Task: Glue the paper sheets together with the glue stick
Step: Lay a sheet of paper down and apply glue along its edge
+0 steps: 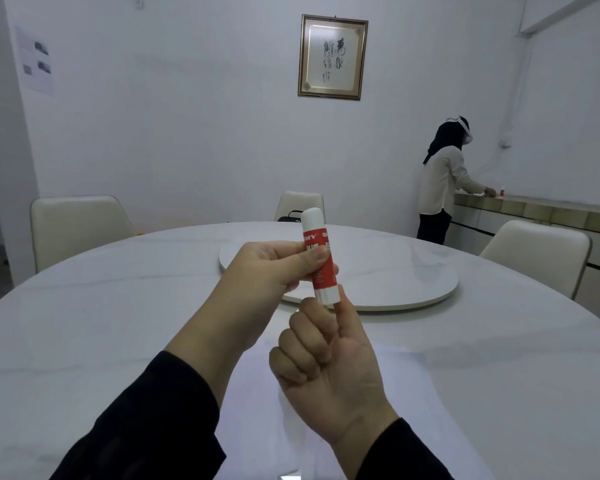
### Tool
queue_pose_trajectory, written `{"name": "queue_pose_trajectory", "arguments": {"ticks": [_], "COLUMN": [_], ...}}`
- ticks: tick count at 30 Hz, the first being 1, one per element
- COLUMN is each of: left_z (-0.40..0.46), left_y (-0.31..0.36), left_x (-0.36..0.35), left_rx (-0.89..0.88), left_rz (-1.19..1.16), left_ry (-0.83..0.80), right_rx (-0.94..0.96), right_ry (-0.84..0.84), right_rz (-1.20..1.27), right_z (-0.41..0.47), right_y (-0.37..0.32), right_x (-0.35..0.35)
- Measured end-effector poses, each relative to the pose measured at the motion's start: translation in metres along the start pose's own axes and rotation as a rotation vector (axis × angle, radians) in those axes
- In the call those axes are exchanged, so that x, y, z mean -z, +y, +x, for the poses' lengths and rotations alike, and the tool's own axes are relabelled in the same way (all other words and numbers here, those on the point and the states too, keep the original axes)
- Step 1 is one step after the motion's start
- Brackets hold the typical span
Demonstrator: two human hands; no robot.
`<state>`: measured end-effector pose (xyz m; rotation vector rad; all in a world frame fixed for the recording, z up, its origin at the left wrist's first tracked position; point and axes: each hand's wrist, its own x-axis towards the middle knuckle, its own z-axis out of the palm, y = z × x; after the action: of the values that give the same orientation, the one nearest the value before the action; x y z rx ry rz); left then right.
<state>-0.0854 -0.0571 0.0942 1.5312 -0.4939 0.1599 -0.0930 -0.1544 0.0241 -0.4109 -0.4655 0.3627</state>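
Round white marble-look table fills lower view; white round turntable disc at its centre. White paper sheets lie flat on near table edge, below both hands. Left hand grips middle of red-and-white glue stick, thumb across label. Right hand pinches white base end from below, other fingers curled. Stick near upright, white cap on, pointing up, held in air above table.
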Motion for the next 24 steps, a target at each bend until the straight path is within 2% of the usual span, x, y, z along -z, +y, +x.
{"name": "queue_pose_trajectory", "arguments": {"ticks": [1,4,6,8,10,11,14,16,17,20,22,24], "left_z": [0.000,0.002,0.002,0.001,0.000,0.001,0.001,0.000,0.000,0.001,0.001,0.001], "left_y": [0.000,0.002,0.003,0.004,0.003,0.003,0.000,-0.002,-0.003,-0.005,-0.006,-0.006], "left_x": [0.000,0.002,0.003,0.002,0.001,0.001,0.002,0.002,0.002,0.004,0.005,0.004], "left_rx": [-0.003,-0.007,-0.007,-0.005,-0.010,-0.012,-0.001,0.003,0.002,0.002,-0.002,-0.008], "left_rz": [0.005,0.006,0.022,0.033,0.038,0.037,0.016,0.007,0.008,0.013,0.015,0.037], "left_ry": [0.014,0.065,0.068,0.048,0.030,0.027,0.012,-0.003,0.000,0.046,0.074,0.076], "right_rx": [0.035,0.270,0.475,0.601,0.567,0.483,0.163,0.059,0.036,0.055,0.155,0.309], "right_ry": [0.072,0.353,0.389,0.385,0.394,0.379,0.192,0.085,0.068,0.202,0.367,0.416], "right_rz": [-0.105,-0.636,-0.959,-1.157,-1.142,-1.006,-0.366,-0.131,-0.102,-0.313,-0.583,-0.869], "right_z": [0.000,0.000,0.000,-0.002,-0.004,-0.004,-0.004,-0.003,-0.003,-0.001,0.001,0.001], "right_y": [0.000,0.000,0.002,0.004,0.004,0.004,0.002,0.000,-0.002,-0.001,0.000,0.003], "right_x": [0.000,-0.001,0.000,-0.002,-0.004,-0.007,-0.011,-0.007,-0.006,-0.004,-0.002,-0.001]}}
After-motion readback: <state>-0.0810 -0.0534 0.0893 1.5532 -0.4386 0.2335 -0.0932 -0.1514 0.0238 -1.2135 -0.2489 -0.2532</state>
